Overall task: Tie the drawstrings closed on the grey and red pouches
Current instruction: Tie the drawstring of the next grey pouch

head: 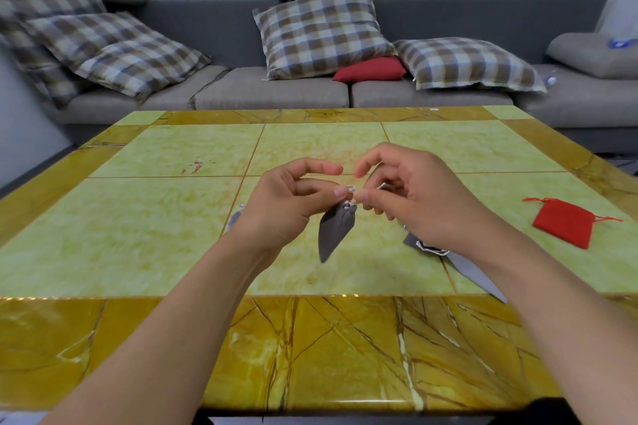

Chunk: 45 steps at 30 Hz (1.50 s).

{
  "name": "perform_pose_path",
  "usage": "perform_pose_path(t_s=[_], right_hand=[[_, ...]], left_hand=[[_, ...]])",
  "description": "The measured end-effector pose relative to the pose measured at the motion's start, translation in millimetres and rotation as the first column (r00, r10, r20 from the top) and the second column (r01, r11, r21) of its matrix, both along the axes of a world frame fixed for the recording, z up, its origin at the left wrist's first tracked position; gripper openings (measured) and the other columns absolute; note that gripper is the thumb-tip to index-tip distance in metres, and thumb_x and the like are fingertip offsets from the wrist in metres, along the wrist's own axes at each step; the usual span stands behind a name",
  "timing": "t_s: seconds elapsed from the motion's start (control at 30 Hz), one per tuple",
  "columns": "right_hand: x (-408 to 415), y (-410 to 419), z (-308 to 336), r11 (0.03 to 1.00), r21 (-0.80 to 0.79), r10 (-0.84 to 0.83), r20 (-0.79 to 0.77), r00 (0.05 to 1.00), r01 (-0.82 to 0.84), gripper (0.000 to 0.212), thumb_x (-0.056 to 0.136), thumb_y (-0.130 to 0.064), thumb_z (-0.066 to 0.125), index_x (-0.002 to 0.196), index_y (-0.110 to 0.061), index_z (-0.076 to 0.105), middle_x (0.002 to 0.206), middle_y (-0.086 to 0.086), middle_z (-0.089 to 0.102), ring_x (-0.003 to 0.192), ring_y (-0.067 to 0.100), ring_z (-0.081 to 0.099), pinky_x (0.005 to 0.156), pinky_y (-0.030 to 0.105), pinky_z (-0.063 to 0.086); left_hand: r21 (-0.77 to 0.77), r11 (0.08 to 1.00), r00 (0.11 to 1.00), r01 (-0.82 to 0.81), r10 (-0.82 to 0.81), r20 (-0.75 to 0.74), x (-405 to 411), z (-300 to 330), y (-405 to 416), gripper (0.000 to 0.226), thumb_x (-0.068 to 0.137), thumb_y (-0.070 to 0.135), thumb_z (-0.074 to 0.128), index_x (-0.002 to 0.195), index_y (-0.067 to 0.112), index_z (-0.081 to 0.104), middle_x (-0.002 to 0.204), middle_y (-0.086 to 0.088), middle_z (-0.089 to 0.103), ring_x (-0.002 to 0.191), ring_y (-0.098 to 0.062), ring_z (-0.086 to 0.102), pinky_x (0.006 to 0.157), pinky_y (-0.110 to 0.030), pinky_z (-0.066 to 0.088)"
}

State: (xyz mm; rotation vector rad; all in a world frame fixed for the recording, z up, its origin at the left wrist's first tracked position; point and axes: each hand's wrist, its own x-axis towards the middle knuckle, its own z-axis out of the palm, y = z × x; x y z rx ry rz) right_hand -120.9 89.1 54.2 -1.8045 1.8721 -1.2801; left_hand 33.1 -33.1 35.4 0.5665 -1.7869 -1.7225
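A small grey pouch (334, 230) hangs above the middle of the table, its gathered mouth up. My left hand (293, 198) pinches its white drawstring on the left of the mouth. My right hand (411, 193) pinches the string on the right side, fingertips almost meeting. A second grey pouch (462, 266) lies flat on the table under my right wrist, partly hidden by my forearm. A third bit of grey fabric (234, 217) peeks out behind my left wrist. The red pouch (564, 222) lies flat at the right, its red strings loose on both sides.
The table (172, 203) is green marble with a yellow-brown border, its near edge close to me. Behind it stands a grey sofa (276, 93) with checked cushions, a red cushion and dark clothing.
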Motion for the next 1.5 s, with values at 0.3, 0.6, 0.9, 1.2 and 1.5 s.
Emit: perform_pose_path(t_s=[0.3, 0.6, 0.9, 1.2, 1.5], right_hand=[[11.8, 2.1, 2.5, 0.998, -0.068, -0.004, -0.255, 0.967, -0.014, 0.013, 0.079, -0.006, 0.079, 0.083, -0.018, 0.08, 0.076, -0.009, 0.075, 0.074, 0.003, 0.068, 0.071, 0.016, 0.051], [2.5, 2.8, 1.8, 0.999, -0.053, 0.007, 0.168, 0.986, 0.001, 0.01, 0.072, -0.005, 0.083, 0.08, -0.012, 0.08, 0.072, 0.0, 0.075, 0.068, 0.011, 0.07, 0.065, 0.021, 0.054], [-6.2, 1.8, -0.6, 0.989, 0.095, 0.007, 0.729, 0.685, -0.111, 0.02, 0.07, -0.011, 0.074, 0.088, -0.002, 0.074, 0.074, 0.009, 0.071, 0.061, 0.014, 0.064, 0.058, 0.02, 0.055], [3.6, -6.6, -6.6, 0.998, 0.032, -0.066, 0.57, 0.819, 0.058, 0.01, 0.081, -0.013, 0.074, 0.085, -0.004, 0.072, 0.07, 0.009, 0.071, 0.061, 0.016, 0.06, 0.056, 0.023, 0.049], [2.6, -6.2, -10.0, 0.993, 0.111, -0.099, 0.635, 0.766, 0.037, 0.012, 0.09, -0.013, 0.068, 0.089, -0.003, 0.075, 0.078, 0.011, 0.067, 0.062, 0.011, 0.052, 0.055, 0.019, 0.044]], left_hand=[[-0.336, 0.942, 0.99, -0.007, 0.055, 0.133, -3.0, -4.7, 7.8, 0.023, 0.084, 0.007, 0.077, 0.102, 0.011, 0.063, 0.076, -0.005, 0.077, 0.076, -0.021, 0.075, 0.07, -0.032, 0.059], [-0.247, 0.96, 0.991, 0.136, -0.131, 0.036, -0.4, -1.8, 10.3, 0.03, 0.086, 0.0, 0.07, 0.113, 0.007, 0.059, 0.087, -0.011, 0.078, 0.086, -0.027, 0.075, 0.079, -0.03, 0.058], [-0.148, 0.972, 0.974, 0.185, -0.202, -0.107, -0.5, 4.1, 17.4, 0.024, 0.086, -0.003, 0.067, 0.107, 0.005, 0.058, 0.091, -0.016, 0.077, 0.091, -0.027, 0.074, 0.078, -0.025, 0.055], [-0.22, 0.974, 0.988, -0.049, 0.015, -0.155, -5.1, 1.0, 21.5, 0.027, 0.082, 0.005, 0.073, 0.107, 0.007, 0.065, 0.08, -0.005, 0.078, 0.079, -0.014, 0.075, 0.076, -0.02, 0.055], [-0.425, 0.868, 0.966, -0.258, 0.241, -0.095, -9.5, -4.6, 23.7, 0.012, 0.086, 0.015, 0.074, 0.097, 0.014, 0.079, 0.084, 0.008, 0.077, 0.078, -0.003, 0.072, 0.072, -0.017, 0.055]])
